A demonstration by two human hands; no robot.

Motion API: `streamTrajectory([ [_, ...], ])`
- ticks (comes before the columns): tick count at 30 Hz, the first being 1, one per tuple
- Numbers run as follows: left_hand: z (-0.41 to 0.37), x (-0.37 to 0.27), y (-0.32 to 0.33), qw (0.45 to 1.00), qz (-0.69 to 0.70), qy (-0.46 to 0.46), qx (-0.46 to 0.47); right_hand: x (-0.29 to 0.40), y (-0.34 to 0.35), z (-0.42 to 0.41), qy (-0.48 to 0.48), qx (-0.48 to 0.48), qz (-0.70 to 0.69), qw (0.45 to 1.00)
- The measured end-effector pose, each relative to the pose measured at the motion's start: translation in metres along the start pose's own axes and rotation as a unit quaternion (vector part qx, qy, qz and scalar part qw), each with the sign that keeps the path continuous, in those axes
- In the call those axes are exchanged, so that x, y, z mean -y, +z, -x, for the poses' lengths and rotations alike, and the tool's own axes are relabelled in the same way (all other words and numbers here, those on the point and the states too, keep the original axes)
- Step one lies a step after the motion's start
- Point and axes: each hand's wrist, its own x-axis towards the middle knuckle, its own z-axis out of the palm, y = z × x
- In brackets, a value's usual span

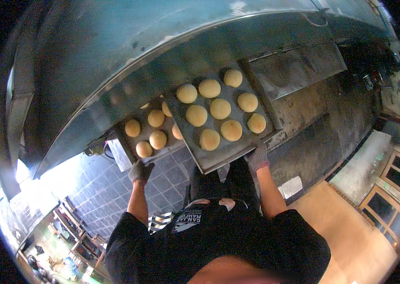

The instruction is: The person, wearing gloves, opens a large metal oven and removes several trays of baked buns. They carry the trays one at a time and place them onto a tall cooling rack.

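My right hand [257, 156], in a grey knit glove, grips the near edge of a dark metal baking tray [217, 164]. Several round, pale golden buns [220, 109] sit on it in rough rows. My left hand [141, 171], gloved alike, is at the near edge of a second metal baking tray [166, 151], further left and partly covered by the first. Several buns [158, 140] show on that one too. The fingers of both hands are largely hidden by the trays and gloves.
A large metal hood or housing [171, 46] curves over the far side of the trays. A flat metal sheet [295, 71] lies at the right. Grey floor tiles [166, 177] show below, and wooden-framed panes [388, 206] are at the far right.
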Motion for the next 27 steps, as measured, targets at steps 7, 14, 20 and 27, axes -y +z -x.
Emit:
streamTrajectory([
  [7, 0.028, 0.055, 0.037, 0.995, 0.031, -0.088, 0.037, -0.020, 0.027, -0.068, 0.080, 0.065, 0.108, 0.989],
  [14, 0.014, 0.050, 0.024, 0.988, 0.086, -0.131, 0.010, -0.034, 0.036, -0.141, 0.097, 0.084, 0.009, 0.992],
  [20, -0.073, 0.037, 0.028, 0.964, 0.233, -0.030, -0.126, 0.022, 0.090, -0.212, 0.114, 0.144, 0.012, 0.983],
  [27, -0.132, -0.095, -0.014, 0.899, 0.266, 0.137, -0.321, 0.114, 0.157, -0.272, -0.180, 0.247, 0.507, 0.806],
])
